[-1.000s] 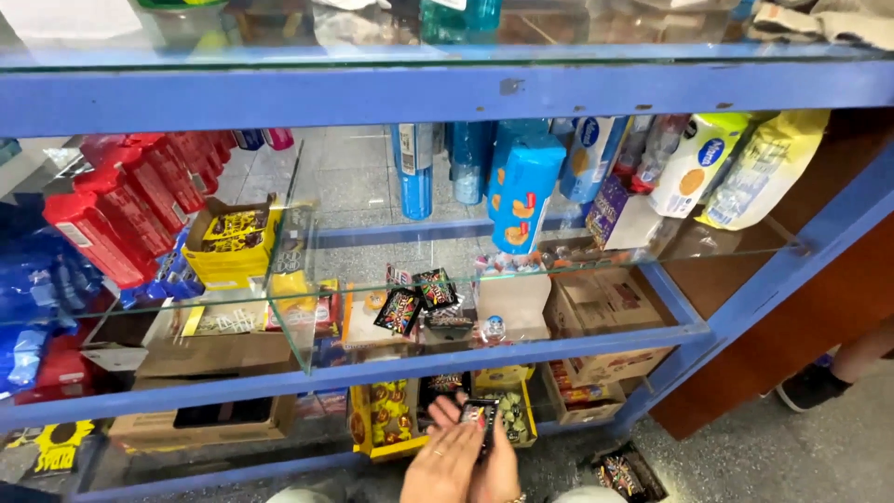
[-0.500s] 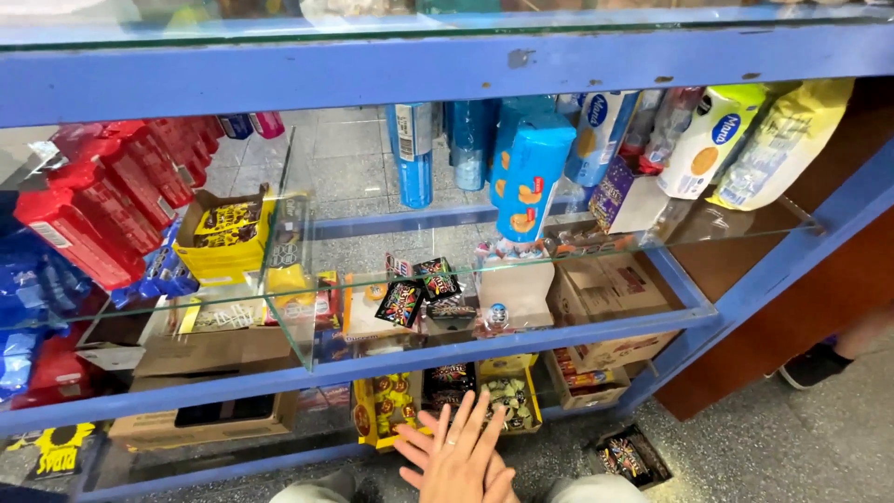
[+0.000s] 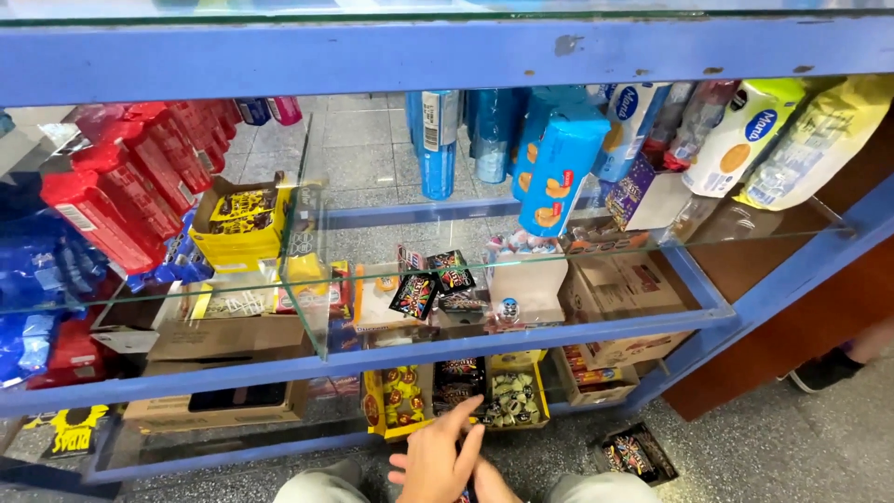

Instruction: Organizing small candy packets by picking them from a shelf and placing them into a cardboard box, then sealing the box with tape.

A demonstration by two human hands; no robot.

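Note:
My left hand (image 3: pixel 436 458) is low at the bottom centre, fingers stretched up and to the right towards the bottom shelf. Its fingertips nearly touch the dark candy packets (image 3: pixel 461 377), which stand in a row between a yellow box of round sweets (image 3: pixel 389 410) and a yellow box of pale sweets (image 3: pixel 514 396). The hand holds nothing that I can see. My right hand (image 3: pixel 492 482) lies under and behind the left hand and is mostly hidden, so I cannot tell what it holds. My knees (image 3: pixel 321 486) frame both hands.
A blue-framed glass display case (image 3: pixel 521 331) holds red packs (image 3: pixel 121 186), blue biscuit packs (image 3: pixel 559 163), a yellow carton (image 3: pixel 237 224) and cardboard boxes. A small box of packets (image 3: pixel 635 454) sits on the floor at the right. Someone's shoe (image 3: pixel 829 370) shows far right.
A second ago both hands held a dark packet together at the bottom shelf. The fingers then spread, and now the left hand reaches up-right over the right one. The view has come closer.

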